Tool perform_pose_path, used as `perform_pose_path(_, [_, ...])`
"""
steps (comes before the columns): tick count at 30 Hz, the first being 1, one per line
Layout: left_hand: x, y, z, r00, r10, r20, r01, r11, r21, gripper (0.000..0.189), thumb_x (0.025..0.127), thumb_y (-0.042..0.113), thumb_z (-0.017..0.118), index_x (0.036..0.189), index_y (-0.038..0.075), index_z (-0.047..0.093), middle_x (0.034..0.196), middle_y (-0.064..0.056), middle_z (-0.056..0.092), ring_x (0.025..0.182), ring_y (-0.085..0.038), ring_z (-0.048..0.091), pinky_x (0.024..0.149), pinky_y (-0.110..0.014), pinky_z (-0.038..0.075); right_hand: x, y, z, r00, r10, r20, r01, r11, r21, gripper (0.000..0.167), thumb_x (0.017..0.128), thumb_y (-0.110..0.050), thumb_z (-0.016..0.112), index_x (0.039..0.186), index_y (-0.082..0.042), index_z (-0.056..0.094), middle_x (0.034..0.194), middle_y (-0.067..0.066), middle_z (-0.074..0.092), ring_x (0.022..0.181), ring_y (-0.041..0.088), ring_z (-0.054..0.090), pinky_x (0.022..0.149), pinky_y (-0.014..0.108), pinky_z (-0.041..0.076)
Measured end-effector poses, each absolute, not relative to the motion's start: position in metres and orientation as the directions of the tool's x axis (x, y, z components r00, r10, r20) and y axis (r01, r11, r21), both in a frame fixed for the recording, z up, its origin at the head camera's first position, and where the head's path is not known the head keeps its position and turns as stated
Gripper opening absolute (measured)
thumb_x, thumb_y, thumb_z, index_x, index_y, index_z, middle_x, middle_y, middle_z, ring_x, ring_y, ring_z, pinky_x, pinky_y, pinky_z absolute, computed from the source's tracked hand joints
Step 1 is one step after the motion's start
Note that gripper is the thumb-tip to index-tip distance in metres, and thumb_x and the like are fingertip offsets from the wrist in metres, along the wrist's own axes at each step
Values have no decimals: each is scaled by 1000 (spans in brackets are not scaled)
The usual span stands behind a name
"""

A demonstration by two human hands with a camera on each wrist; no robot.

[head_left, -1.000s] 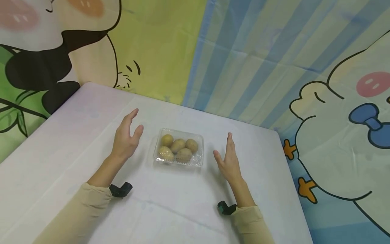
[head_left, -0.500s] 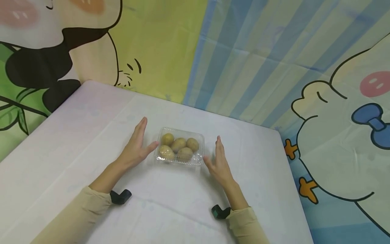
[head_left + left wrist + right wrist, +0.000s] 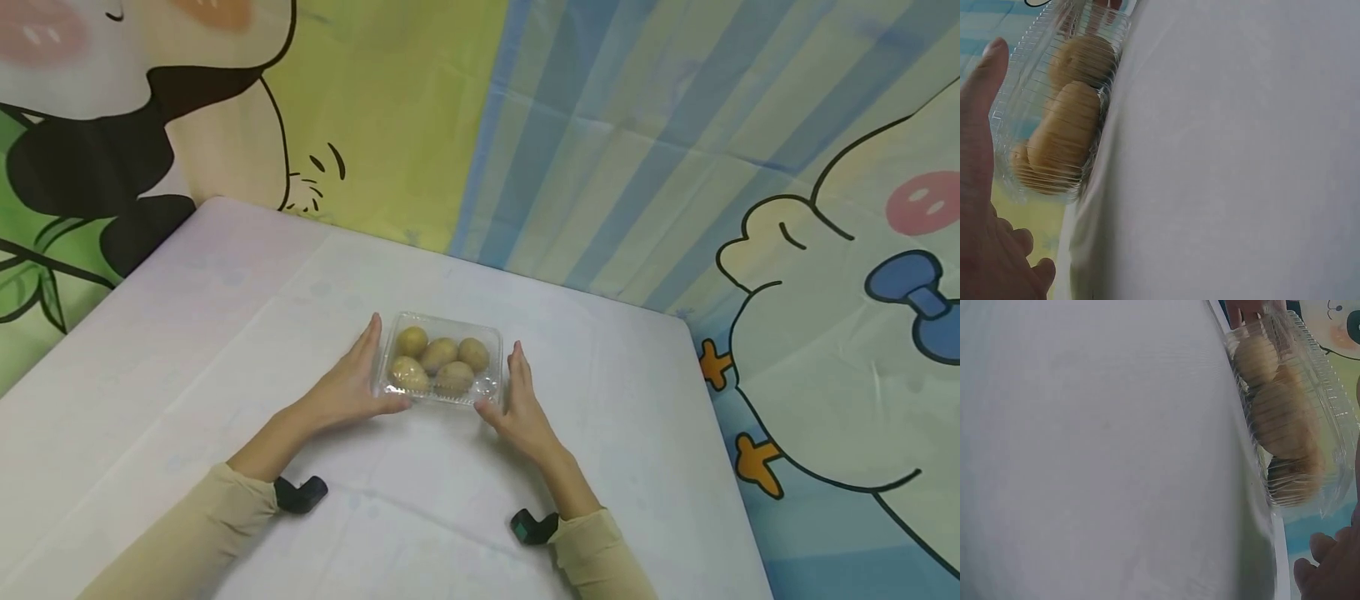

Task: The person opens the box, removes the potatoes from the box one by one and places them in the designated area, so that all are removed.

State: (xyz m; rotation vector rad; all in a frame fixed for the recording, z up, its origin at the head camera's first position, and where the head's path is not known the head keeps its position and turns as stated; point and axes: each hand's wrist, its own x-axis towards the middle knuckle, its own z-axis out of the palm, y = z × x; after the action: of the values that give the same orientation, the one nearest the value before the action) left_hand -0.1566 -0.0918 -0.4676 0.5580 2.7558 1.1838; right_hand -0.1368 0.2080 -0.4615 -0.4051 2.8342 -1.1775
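Observation:
A clear plastic clamshell box (image 3: 489, 388) with several potatoes (image 3: 438, 357) inside lies closed on the white-covered table. My left hand (image 3: 347, 390) is at its left side, fingers straight along the edge and thumb in front of the near-left corner. On the other side, my right hand (image 3: 523, 414) stands with straight fingers, its thumb by the near-right corner. The left wrist view shows the thumb of the left hand (image 3: 979, 156) extended beside the ribbed box wall (image 3: 1022, 94). Part of the right hand (image 3: 1332, 572) shows low in the right wrist view; whether either hand touches the box is unclear.
The white tablecloth (image 3: 405, 508) reaches to a back edge against a printed cartoon curtain (image 3: 585, 150). Small black wrist cameras sit at the left cuff (image 3: 302, 495) and the right cuff (image 3: 534, 527).
Both hands have moved inward from either side to the box's edges, the thumbs coming to its near corners. The box has stayed in place.

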Motion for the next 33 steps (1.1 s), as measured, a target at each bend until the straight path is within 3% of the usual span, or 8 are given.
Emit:
perform_pose_path(6, [-159,-91,-478,-921,382,82,311,589,746,135,66,61,77,150,21,-21,160,-8,-11,147,-35,2,115,-56,17,-138,205,-467,-969,-246,25,-191,679,-709,122,75,-54,73,152,-14,-13,161,7,-5,147,27,15,115,51,20])
perform_pose_path(13, [-166,-89,-489,-919,382,96,316,571,758,136,64,67,75,151,19,-17,160,-8,-9,148,-34,4,116,-55,16,-141,202,-474,-965,-259,49,-216,667,-714,124,74,-49,76,152,-5,-10,161,14,-3,148,28,4,118,47,14])
perform_pose_path(17, [-169,-85,-491,-917,388,96,320,569,758,136,62,70,73,151,19,-16,160,-10,-6,147,-34,5,116,-53,16,-142,200,-477,-969,-237,68,-212,660,-721,123,75,-47,77,151,-2,-8,160,17,1,148,28,6,118,44,14])
perform_pose_path(26, [-170,-82,-489,-921,379,91,323,609,724,137,62,72,72,152,15,-14,160,-15,3,145,-37,15,114,-54,23,-139,193,-476,-981,-196,-3,-115,590,-799,119,77,-44,76,152,-14,-12,161,4,-1,148,22,7,119,42,11])
perform_pose_path(33, [-169,-80,-490,-918,378,120,345,609,714,133,65,67,74,152,6,-6,158,-19,9,143,-40,21,113,-54,26,-135,188,-478,-981,-192,-6,-95,510,-855,116,79,-40,74,152,-12,-12,161,-1,1,148,21,7,119,46,10])
